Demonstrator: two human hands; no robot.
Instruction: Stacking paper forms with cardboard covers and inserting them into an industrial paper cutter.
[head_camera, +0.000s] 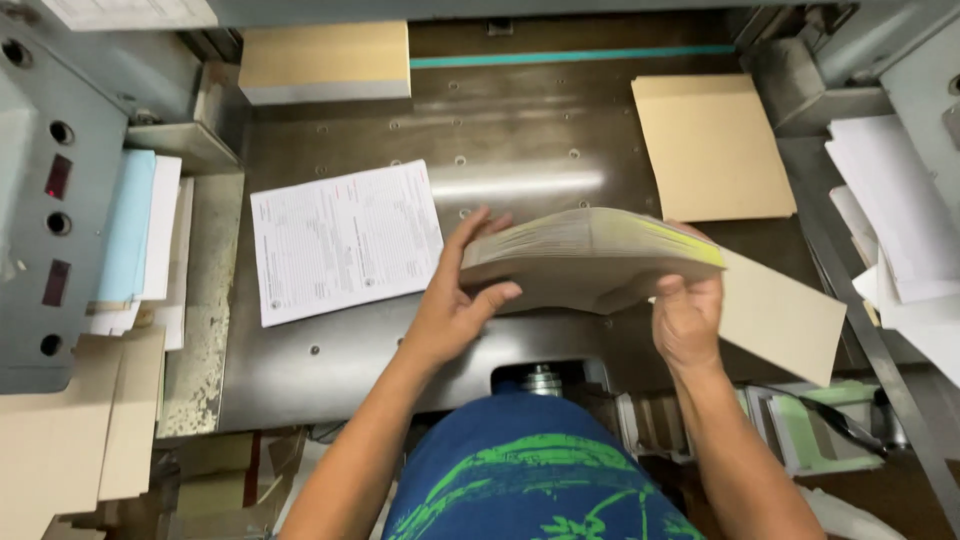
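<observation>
Both my hands hold a thick stack of paper sheets (590, 245) above the metal machine table (500, 150). The stack bends upward in the middle, with yellowish edges on its right side. My left hand (455, 300) grips its left end, thumb underneath and fingers on top. My right hand (685, 315) grips its right underside. A brown cardboard sheet (785, 315) sticks out beneath the stack at the right.
A printed white sheet (345, 240) lies on the table to the left. A brown board (712, 145) lies at the back right, a boxed paper pile (325, 62) at the back left. White and blue papers (140, 235) sit left, white papers (895, 210) right.
</observation>
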